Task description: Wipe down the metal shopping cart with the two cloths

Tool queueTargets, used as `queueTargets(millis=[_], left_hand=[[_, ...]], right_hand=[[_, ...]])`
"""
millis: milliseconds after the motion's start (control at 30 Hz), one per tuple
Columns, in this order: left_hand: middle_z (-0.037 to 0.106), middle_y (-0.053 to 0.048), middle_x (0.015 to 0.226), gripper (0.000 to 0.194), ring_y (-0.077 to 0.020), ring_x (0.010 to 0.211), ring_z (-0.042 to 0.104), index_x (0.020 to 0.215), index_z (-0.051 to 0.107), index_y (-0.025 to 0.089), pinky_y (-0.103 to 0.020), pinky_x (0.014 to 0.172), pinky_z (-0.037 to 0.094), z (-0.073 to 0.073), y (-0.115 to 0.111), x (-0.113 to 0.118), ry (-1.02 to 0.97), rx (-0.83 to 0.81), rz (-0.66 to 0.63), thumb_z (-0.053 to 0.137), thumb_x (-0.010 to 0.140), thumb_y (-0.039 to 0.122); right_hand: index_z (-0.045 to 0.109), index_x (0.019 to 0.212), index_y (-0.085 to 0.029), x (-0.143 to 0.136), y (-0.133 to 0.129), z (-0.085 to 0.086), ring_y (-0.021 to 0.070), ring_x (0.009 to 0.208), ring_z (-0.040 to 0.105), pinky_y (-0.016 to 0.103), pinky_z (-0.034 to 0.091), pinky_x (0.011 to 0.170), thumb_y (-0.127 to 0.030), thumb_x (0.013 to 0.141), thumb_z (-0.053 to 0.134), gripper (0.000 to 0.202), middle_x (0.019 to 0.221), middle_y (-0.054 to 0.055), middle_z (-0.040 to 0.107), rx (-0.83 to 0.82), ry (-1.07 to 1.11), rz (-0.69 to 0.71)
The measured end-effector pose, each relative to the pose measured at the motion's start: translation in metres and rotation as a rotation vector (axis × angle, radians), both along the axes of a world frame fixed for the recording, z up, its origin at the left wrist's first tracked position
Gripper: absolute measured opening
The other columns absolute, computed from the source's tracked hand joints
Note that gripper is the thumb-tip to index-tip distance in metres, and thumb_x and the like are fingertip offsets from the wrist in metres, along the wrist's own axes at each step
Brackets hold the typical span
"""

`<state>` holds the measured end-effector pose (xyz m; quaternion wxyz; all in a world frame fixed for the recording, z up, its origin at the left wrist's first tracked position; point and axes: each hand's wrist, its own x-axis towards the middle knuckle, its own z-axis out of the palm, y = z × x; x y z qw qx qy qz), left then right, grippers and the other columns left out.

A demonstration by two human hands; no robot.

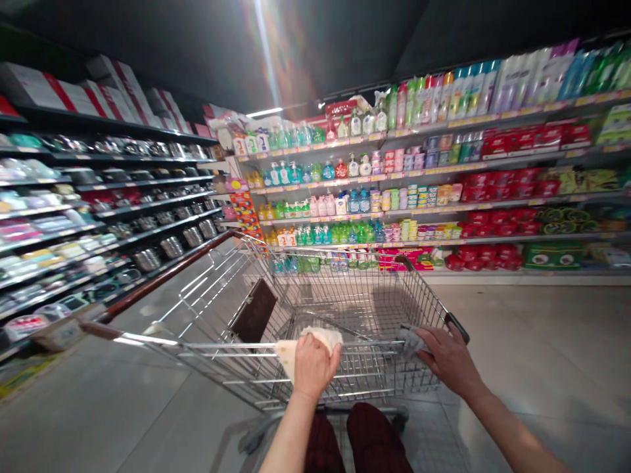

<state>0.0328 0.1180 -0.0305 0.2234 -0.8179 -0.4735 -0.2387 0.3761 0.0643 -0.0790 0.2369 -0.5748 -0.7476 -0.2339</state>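
A metal wire shopping cart (345,289) stands sideways before me, its brown handle bar (162,279) to the left. My left hand (314,368) is closed around a cream cloth (284,357), pressing it over the cart's near top rail. Farther right, my right hand (449,358) is closed on a grey cloth (410,340) at the same rail, close to the dark corner cap (457,326). Part of each cloth is hidden under the fingers. A brown panel (255,311) is fixed inside the cart near the handle end.
Shelves of bottles and jars (365,213) run behind the cart. On the left, other shelves hold metal pots (172,246), with boxes (118,89) on top. Grey tiled floor (532,348) extends to the right. My knees (374,433) are close to the cart's near side.
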Motion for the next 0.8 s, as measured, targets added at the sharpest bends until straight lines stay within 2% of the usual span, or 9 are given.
queueTargets(millis=[133, 233, 300, 400, 500, 600, 700, 800], left_hand=[[0.063, -0.009, 0.066, 0.053, -0.0245, 0.081, 0.059, 0.063, 0.067, 0.019, -0.04, 0.094, 0.037, 0.007, 0.012, -0.083, 0.057, -0.007, 0.159, 0.035, 0.097, 0.044], [0.064, -0.011, 0.067, 0.061, -0.0255, 0.081, 0.059, 0.059, 0.066, 0.019, -0.04, 0.101, 0.034, 0.022, 0.022, -0.155, 0.083, -0.033, 0.362, 0.027, 0.097, 0.048], [0.065, -0.014, 0.07, 0.066, -0.028, 0.084, 0.059, 0.056, 0.063, 0.019, -0.04, 0.1, 0.035, 0.034, 0.028, -0.197, 0.073, -0.056, 0.507, 0.022, 0.095, 0.052], [0.068, -0.013, 0.075, 0.067, -0.0285, 0.087, 0.059, 0.058, 0.063, 0.02, -0.038, 0.093, 0.039, 0.047, 0.035, -0.232, 0.079, -0.115, 0.565, 0.017, 0.094, 0.054], [0.069, -0.015, 0.082, 0.067, -0.0288, 0.088, 0.059, 0.068, 0.067, 0.017, -0.037, 0.09, 0.039, 0.053, 0.039, -0.233, 0.08, -0.097, 0.598, 0.016, 0.094, 0.053], [0.068, -0.017, 0.078, 0.069, -0.0295, 0.083, 0.06, 0.07, 0.068, 0.013, -0.037, 0.085, 0.038, 0.055, 0.038, -0.212, 0.035, -0.1, 0.638, 0.014, 0.095, 0.049], [0.069, -0.016, 0.076, 0.066, -0.0284, 0.081, 0.061, 0.071, 0.069, 0.014, -0.037, 0.084, 0.037, 0.052, 0.033, -0.181, -0.013, -0.124, 0.566, 0.018, 0.096, 0.047], [0.069, -0.014, 0.077, 0.059, -0.0262, 0.082, 0.061, 0.074, 0.069, 0.013, -0.036, 0.086, 0.035, 0.044, 0.024, -0.133, -0.048, -0.126, 0.45, 0.024, 0.097, 0.043]], right_hand=[[0.064, 0.115, -0.024, 0.036, -0.004, -0.011, 0.0245, 0.106, 0.06, 0.049, 0.022, 0.109, -0.036, 0.086, 0.057, 0.032, 0.116, 0.009, 0.067, 0.027, -0.037, -0.038], [0.064, 0.115, -0.025, 0.04, -0.002, -0.016, 0.0248, 0.106, 0.061, 0.048, 0.024, 0.108, -0.037, 0.085, 0.057, 0.033, 0.115, 0.009, 0.068, 0.058, -0.043, -0.038], [0.063, 0.114, -0.024, 0.039, 0.0, -0.019, 0.0248, 0.106, 0.06, 0.047, 0.026, 0.107, -0.039, 0.085, 0.057, 0.034, 0.114, 0.009, 0.067, 0.09, -0.037, -0.039], [0.063, 0.114, -0.024, 0.038, 0.002, -0.023, 0.0246, 0.106, 0.06, 0.046, 0.029, 0.105, -0.042, 0.084, 0.057, 0.035, 0.114, 0.008, 0.067, 0.117, -0.02, -0.038], [0.064, 0.113, -0.024, 0.037, 0.004, -0.023, 0.0241, 0.106, 0.059, 0.044, 0.032, 0.103, -0.042, 0.084, 0.056, 0.035, 0.114, 0.008, 0.067, 0.109, -0.008, -0.035], [0.063, 0.112, -0.024, 0.033, 0.004, -0.02, 0.0246, 0.107, 0.059, 0.044, 0.033, 0.102, -0.043, 0.085, 0.055, 0.034, 0.113, 0.008, 0.067, 0.078, -0.012, -0.057], [0.061, 0.113, -0.024, 0.026, 0.002, -0.016, 0.026, 0.107, 0.059, 0.046, 0.033, 0.101, -0.04, 0.086, 0.053, 0.032, 0.114, 0.008, 0.066, 0.058, -0.019, -0.092], [0.06, 0.114, -0.023, 0.012, 0.0, -0.01, 0.0277, 0.106, 0.059, 0.05, 0.032, 0.101, -0.039, 0.086, 0.053, 0.033, 0.115, 0.009, 0.065, 0.036, -0.016, -0.124]])
